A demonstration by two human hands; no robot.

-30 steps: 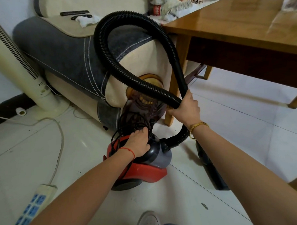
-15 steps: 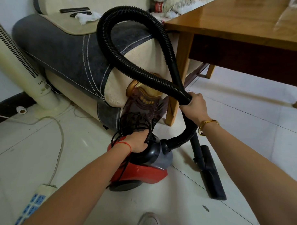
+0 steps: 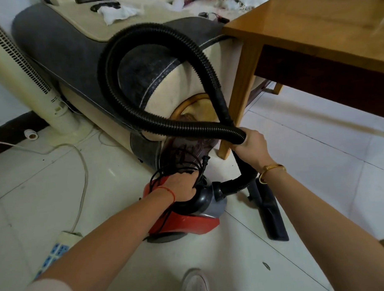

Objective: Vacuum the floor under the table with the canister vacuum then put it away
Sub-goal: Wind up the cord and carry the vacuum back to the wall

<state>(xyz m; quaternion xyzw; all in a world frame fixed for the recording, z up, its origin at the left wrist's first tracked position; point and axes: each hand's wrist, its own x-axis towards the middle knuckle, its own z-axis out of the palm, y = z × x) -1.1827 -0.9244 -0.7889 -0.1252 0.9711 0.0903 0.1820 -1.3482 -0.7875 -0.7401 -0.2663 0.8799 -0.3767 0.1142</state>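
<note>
Canister vacuum [image 3: 189,221] sits on floor [image 3: 318,173] near centre, beside sofa arm [image 3: 79,62]. Left hand [image 3: 181,187] grips its top handle plus bundled black cord [image 3: 176,165]; fingers partly hidden. Right hand [image 3: 251,143] closes around looped hose [image 3: 124,99] where it crosses itself. Floor nozzle [image 3: 270,212] lies right of the body, wand mostly hidden behind the wrist. Counter [image 3: 313,25] cut off far right.

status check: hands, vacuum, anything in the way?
Left hand grips canister vacuum handle with coiled cord. Right hand grips looped hose. Floor nozzle on tiles beside canister. Table leg and sofa close behind.
</note>
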